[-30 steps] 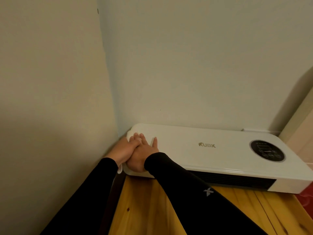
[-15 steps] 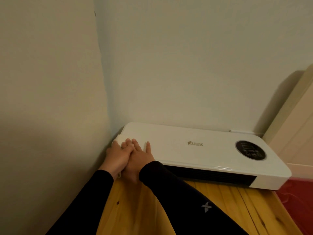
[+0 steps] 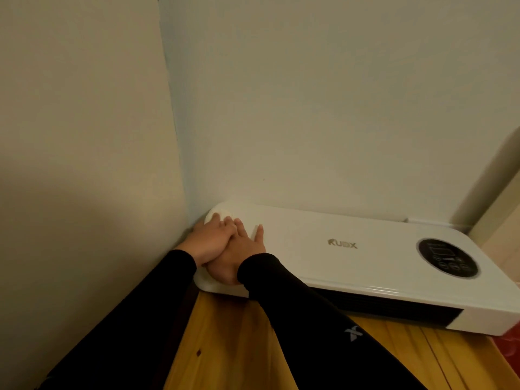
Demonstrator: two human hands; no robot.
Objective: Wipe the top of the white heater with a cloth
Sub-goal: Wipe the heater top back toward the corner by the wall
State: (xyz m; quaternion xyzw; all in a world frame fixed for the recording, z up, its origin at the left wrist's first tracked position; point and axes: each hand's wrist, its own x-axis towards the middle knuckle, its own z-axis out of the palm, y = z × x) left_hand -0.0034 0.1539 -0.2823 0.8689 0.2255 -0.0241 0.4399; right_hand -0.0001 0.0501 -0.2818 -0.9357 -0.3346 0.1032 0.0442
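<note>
Left hand [image 3: 208, 243] laid over right hand [image 3: 239, 254], both flat, fingers straight, pressing the soft white cloth [image 3: 218, 216] beneath onto the rigid, smooth white heater [image 3: 351, 263]; palm pressure should suffice.

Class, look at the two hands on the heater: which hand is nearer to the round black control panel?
Right. The right hand lies flat on the heater toward the control panel; the left hand overlaps it on the far side, by the corner wall.

Wooden table [image 3: 239, 347] of yellow planks, set into a wall corner, white heater [image 3: 365, 263] lying flat along its far edge, against the back wall
</note>
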